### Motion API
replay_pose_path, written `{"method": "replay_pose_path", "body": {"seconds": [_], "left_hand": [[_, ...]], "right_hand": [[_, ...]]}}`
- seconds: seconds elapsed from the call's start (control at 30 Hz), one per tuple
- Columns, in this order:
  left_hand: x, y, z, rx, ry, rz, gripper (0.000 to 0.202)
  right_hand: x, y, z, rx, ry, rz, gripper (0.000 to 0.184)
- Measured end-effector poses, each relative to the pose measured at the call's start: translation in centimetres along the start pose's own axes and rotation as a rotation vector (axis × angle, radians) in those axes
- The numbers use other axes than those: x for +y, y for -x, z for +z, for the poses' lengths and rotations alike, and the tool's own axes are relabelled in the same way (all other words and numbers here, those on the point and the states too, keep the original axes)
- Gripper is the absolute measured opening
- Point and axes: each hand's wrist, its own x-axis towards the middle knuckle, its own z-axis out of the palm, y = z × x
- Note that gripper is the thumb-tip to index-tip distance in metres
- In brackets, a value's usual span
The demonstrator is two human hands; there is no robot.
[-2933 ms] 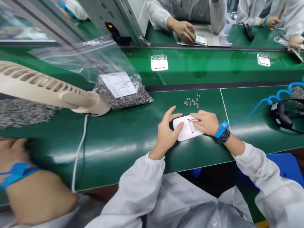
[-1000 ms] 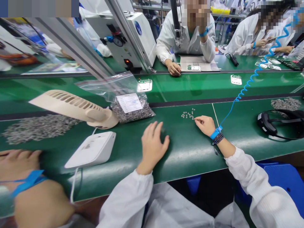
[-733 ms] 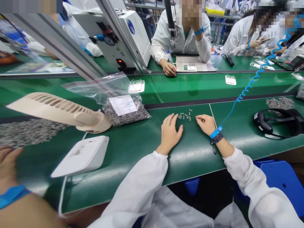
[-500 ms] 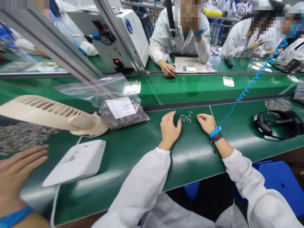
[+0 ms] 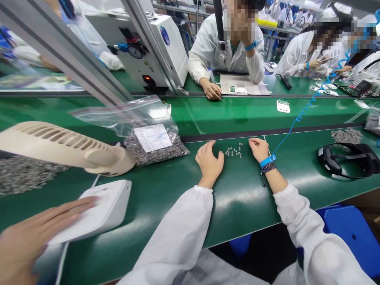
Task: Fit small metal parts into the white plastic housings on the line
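Several tiny metal parts lie loosely scattered on the green work surface. To the left of them rests my left hand, palm down, fingers curved and thumb apart, holding nothing. My right hand is just right of the parts, its fingertips pressed together; anything between them is too small to make out. A blue wrist strap and a dark braided bracelet circle my right wrist. Beyond my left hand, a clear zip bag full of small metal parts carries a white paper label.
At left are a beige fan, a white wedge-shaped box under another person's hand, and a heap of parts. A black headset lies at right. Across the green conveyor sits a co-worker. The strap's blue coiled cord stretches up rightward.
The other person's hand at left has moved right onto the white box. My left hand has shifted slightly left, away from the small parts. My right hand has risen a little, fingertips still together.
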Motion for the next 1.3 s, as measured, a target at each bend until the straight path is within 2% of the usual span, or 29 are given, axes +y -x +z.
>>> {"method": "replay_pose_path", "body": {"seconds": [0.07,0.13,0.3,0.47,0.63,0.87,0.93,1.1,1.3], "left_hand": [[-0.4,-0.2,0.0,-0.010,0.025,-0.065,0.049],[-0.6,-0.4,0.1,-0.026,0.035,-0.064,0.048],[-0.6,-0.3,0.1,-0.120,0.035,0.084,0.044],[0.0,0.2,0.1,-0.200,-0.023,0.184,0.034],[0.5,0.6,0.0,-0.265,0.015,0.280,0.042],[0.7,0.6,-0.4,-0.279,0.100,0.291,0.041],[0.9,0.8,-0.6,-0.302,0.119,0.316,0.048],[1.5,1.3,-1.0,-0.420,0.132,0.407,0.083],[1.4,1.6,-0.8,-0.438,0.096,0.463,0.087]], "right_hand": [[0.0,0.0,-0.3,-0.032,0.004,-0.017,0.024],[0.1,0.1,-0.6,-0.077,0.024,-0.042,0.023],[-0.1,0.5,-1.4,-0.171,0.206,-0.132,0.018],[-1.0,1.4,-1.4,-0.271,0.338,-0.247,0.024],[-1.4,2.0,-1.3,-0.356,0.300,-0.302,0.028],[-1.4,2.5,-1.1,-0.404,0.227,-0.358,0.026],[-1.4,2.6,-1.1,-0.410,0.213,-0.369,0.028],[-1.4,2.7,-1.0,-0.425,0.215,-0.384,0.032],[-1.5,2.9,-0.8,-0.421,0.236,-0.346,0.030]]}}
